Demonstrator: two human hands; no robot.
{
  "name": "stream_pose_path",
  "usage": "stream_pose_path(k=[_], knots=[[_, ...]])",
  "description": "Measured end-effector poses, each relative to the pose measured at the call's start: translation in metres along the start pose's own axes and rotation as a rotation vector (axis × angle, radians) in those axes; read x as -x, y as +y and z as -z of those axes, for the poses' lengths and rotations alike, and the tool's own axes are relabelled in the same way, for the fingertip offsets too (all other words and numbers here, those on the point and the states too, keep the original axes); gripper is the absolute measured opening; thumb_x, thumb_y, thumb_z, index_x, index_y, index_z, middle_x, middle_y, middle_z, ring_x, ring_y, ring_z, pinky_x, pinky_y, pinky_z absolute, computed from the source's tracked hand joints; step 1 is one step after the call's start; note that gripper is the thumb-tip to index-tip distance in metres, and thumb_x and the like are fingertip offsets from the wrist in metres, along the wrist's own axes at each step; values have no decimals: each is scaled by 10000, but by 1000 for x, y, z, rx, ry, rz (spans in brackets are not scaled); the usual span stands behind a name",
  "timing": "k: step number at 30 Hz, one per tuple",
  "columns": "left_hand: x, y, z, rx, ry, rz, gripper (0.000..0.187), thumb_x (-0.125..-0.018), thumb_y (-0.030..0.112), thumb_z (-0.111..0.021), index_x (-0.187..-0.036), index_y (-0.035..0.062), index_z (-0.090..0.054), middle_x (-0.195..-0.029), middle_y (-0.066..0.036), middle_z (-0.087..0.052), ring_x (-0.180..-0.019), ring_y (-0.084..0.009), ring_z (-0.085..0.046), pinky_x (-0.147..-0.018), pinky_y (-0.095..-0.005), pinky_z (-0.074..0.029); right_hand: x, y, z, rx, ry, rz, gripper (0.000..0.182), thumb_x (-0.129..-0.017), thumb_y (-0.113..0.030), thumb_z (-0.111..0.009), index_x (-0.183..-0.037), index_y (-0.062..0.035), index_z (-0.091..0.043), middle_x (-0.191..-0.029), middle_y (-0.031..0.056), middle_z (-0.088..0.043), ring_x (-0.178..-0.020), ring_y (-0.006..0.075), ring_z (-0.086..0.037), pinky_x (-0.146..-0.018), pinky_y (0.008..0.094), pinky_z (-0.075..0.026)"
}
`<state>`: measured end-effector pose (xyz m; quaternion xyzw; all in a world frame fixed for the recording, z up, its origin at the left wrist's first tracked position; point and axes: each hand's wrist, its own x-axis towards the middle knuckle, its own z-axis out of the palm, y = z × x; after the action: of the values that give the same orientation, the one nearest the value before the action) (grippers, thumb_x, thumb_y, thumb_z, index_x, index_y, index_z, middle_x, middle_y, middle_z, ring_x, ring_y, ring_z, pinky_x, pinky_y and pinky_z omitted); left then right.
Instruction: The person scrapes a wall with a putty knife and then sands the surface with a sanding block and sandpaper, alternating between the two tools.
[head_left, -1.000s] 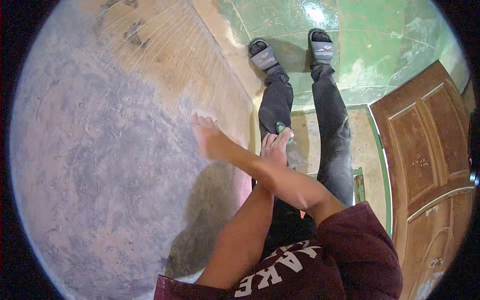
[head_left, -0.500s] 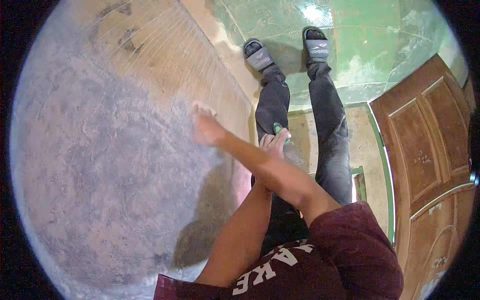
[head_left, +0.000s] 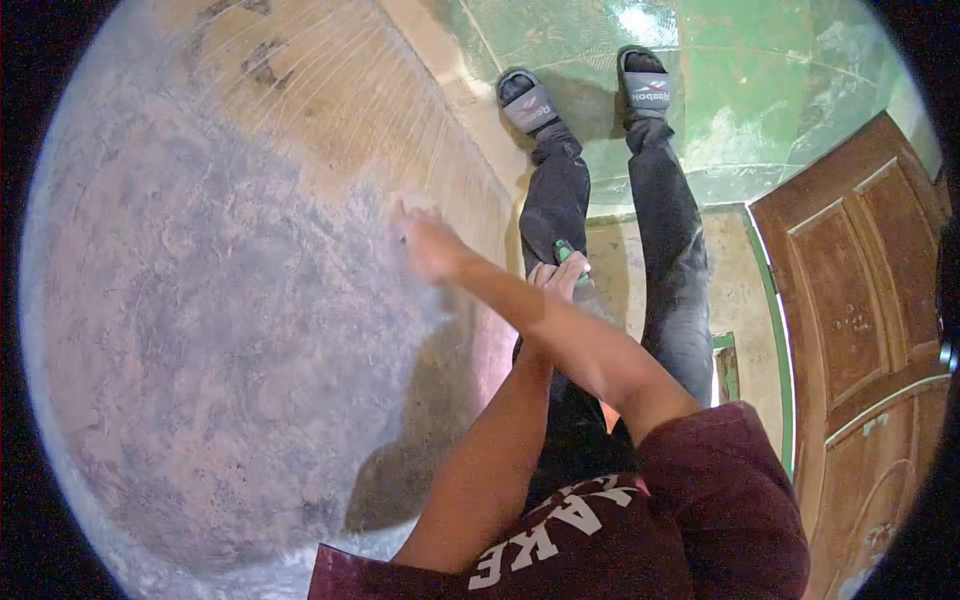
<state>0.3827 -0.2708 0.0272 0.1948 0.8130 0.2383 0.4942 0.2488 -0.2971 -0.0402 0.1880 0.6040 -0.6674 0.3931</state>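
My left hand [head_left: 562, 275] is closed around a putty knife with a green handle [head_left: 566, 252], in front of my dark trousers. The knife's greyish blade [head_left: 592, 300] is faint and partly hidden behind my right forearm. My right arm crosses over the left one. At its end, my right hand [head_left: 432, 248] is at the wall [head_left: 250, 300], near where grey-purple coating meets bare tan surface. Motion smears its fingers, and I cannot tell whether it holds anything.
My feet in grey slide sandals [head_left: 530, 108] stand on a green, worn tiled floor [head_left: 740, 60]. A brown panelled wooden door [head_left: 850, 290] stands on the right, with a green-edged frame [head_left: 770, 290] beside it. My shadow [head_left: 410, 440] falls on the wall's lower part.
My right hand has shifted slightly at the wall and is more blurred. My left hand keeps hold of the putty knife, whose blade shows less. The view has shifted a little.
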Motion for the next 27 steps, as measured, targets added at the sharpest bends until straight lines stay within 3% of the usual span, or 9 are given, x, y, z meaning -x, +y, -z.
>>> stream_pose_path(k=[3, 8, 11, 13, 15, 18, 23, 25, 27], knots=[[1, -5, -5, 1, 9, -32, 373, -821, 227, -706, -1175, 149, -618, -1223, -23, -681, -898, -287, -613, -841, -409, -456, -5, -11, 7, -153, -237, -90, 845, -798, -151, -611, -1491, 124, -214, -1241, 340, -535, -1164, 469, -523, -1032, 486, -420], [13, -26, -21, 82, 11, -5, 295, -897, 228, -565, -1151, 103, -650, -1276, -27, -666, -968, -267, -616, -943, -450, -435, 19, -28, 18, -105, 6, 50, 800, -823, -152, -581, -1478, 136, -225, -1225, 339, -545, -1130, 463, -549, -947, 482, -469], [11, -16, -11, 79, -37, -20, 348, -809, 182, -707, -1146, 157, -622, -1177, -24, -695, -883, -292, -621, -847, -392, -469, 4, -17, 16, -215, -93, -80, 826, -820, -158, -592, -1488, 135, -206, -1238, 347, -534, -1155, 475, -531, -963, 493, -447], [10, -17, -10, 69, -121, 67, 308, -885, 186, -563, -1175, 117, -642, -1262, -23, -672, -984, -266, -610, -1002, -434, -415, 4, -18, 6, -326, -149, -141, 854, -815, -163, -610, -1498, 131, -191, -1250, 354, -522, -1180, 478, -515, -988, 501, -425], [10, -13, -8, 83, -86, 87, 297, -883, 191, -571, -1163, 118, -638, -1250, -24, -675, -988, -268, -608, -1012, -432, -408, 29, -38, -3, -165, -48, 10, 901, -807, -171, -644, -1501, 137, -160, -1305, 374, -481, -1252, 476, -475, -1064, 500, -378], [12, -3, 2, 94, -64, 102, 284, -872, 203, -587, -1139, 116, -626, -1243, -25, -671, -990, -274, -604, -1025, -435, -397, 10, -24, 3, -96, 51, -127, 923, -796, -165, -655, -1491, 156, -139, -1328, 388, -456, -1277, 495, -451, -1113, 497, -350], [10, -11, -2, 135, -70, 102, 301, -850, 245, -604, -1128, 128, -606, -1276, -22, -644, -998, -288, -601, -1050, -461, -376, 28, -42, -4, 97, -57, -6, 841, -825, -129, -576, -1472, 193, -145, -1353, 336, -493, -1233, 458, -503, -1102, 494, -382], [11, -7, 2, 127, 8, 34, 339, -813, 158, -700, -1141, 145, -619, -1229, -10, -670, -886, -286, -604, -893, -391, -455, 27, -39, -4, 90, -29, 64, 827, -823, -102, -563, -1467, 200, -143, -1357, 351, -484, -1252, 452, -497, -1103, 498, -381], [13, -10, -1, 118, 3, 10, 348, -809, 168, -702, -1146, 143, -619, -1222, -14, -673, -890, -286, -608, -892, -393, -454, 6, -33, 20, 149, -23, -59, 768, -818, -84, -551, -1442, 210, -212, -1367, 387, -463, -1275, 460, -490, -1108, 529, -372]])
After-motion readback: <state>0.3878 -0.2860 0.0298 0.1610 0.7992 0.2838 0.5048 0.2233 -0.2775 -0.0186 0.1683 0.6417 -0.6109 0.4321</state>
